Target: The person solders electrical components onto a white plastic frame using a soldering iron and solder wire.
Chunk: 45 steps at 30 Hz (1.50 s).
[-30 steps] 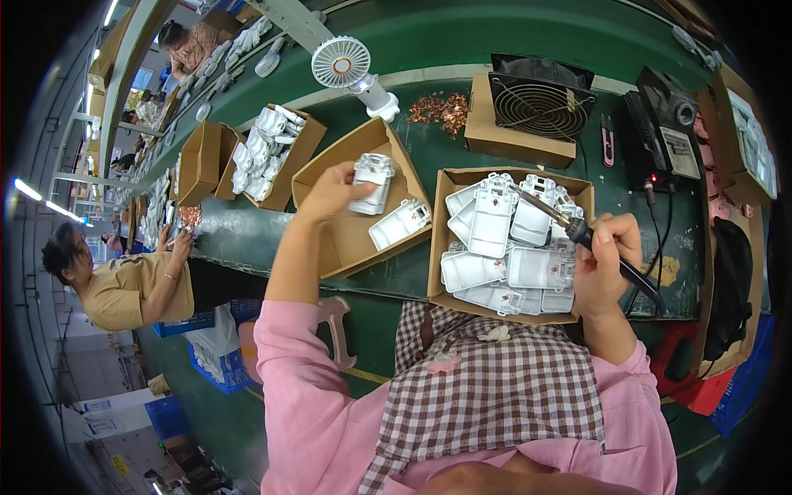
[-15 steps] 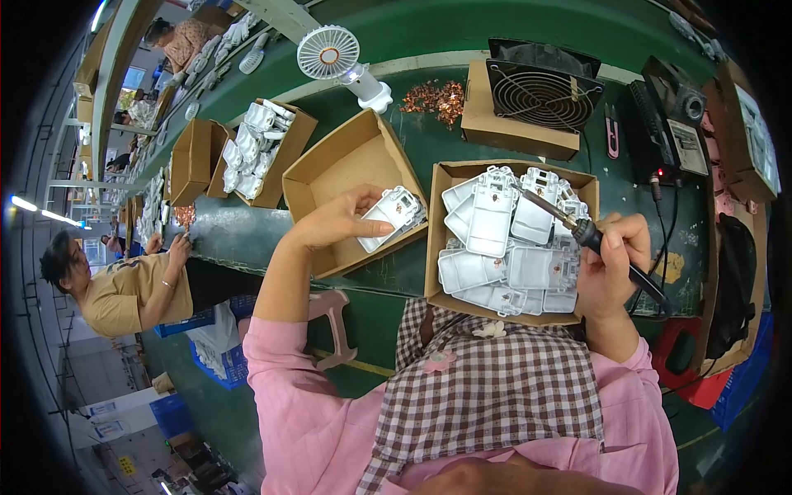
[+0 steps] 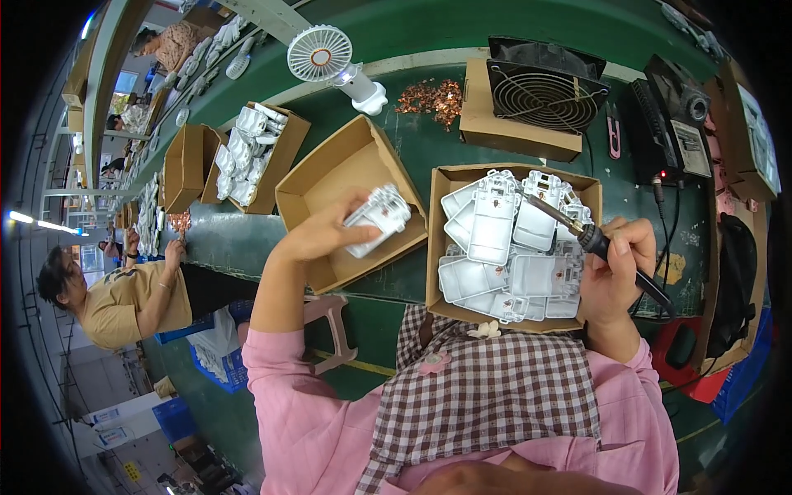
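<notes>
My left hand is closed around a white plastic casing, held over an open cardboard box with a bare inside. In my right hand is a soldering iron, gripped by its dark handle. Its metal tip points up and left, over a second cardboard box filled with white casings. Those casings lie overlapped in layers, some with small copper-coloured parts near one end. I cannot tell whether the tip touches any of them.
A small white fan and a heap of copper pieces are at the back. A black fan sits on a cardboard box. A black soldering station and pink-handled tool lie right. Another person works at left.
My left hand has moved slightly left with the casing, deeper over the bare-bottomed box. The right hand and soldering iron have barely moved. At left, the other person's hands have shifted.
</notes>
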### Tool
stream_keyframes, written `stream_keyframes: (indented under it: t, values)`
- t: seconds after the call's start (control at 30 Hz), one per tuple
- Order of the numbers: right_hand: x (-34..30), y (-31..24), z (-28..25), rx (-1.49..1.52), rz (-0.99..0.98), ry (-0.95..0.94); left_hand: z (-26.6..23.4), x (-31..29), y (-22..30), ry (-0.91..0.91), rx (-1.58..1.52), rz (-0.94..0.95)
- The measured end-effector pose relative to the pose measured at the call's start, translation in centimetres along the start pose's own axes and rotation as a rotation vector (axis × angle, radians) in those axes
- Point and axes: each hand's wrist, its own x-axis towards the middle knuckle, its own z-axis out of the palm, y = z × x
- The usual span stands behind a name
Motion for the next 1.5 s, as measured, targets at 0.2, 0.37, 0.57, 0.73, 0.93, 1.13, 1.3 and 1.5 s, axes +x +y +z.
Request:
stream_keyframes:
  t: [0.2,0.37,0.57,0.73,0.93,1.13,1.3,1.5]
  values:
    - [0.0,0.0,-0.1,0.002,-0.005,-0.007,2.6,0.4,-0.6,0.636,0.784,0.228]
    - [-0.1,-0.2,-0.2,-0.002,0.012,0.004,3.7,0.8,-0.8,0.584,0.810,0.251]
    - [-0.2,0.0,-0.3,-0.014,-0.028,0.004,3.7,0.7,-1.3,0.616,0.747,0.194]
    - [-0.1,0.0,-0.6,0.035,-0.011,-0.011,3.4,-1.4,1.2,0.644,-0.443,0.260]
    - [0.5,-0.6,-0.2,0.077,-0.032,0.038,7.8,-1.7,6.8,0.120,-1.234,0.610]
    - [0.8,-2.1,1.0,0.153,-0.046,0.070,12.1,3.0,9.6,0.340,-0.979,0.639]
    - [-0.2,-1.2,0.6,-0.075,-0.128,-0.161,13.8,5.3,8.9,0.474,-0.852,0.623]
    - [-0.1,-0.5,0.8,-0.132,-0.121,-0.121,14.2,5.2,9.1,0.541,-0.834,0.661]
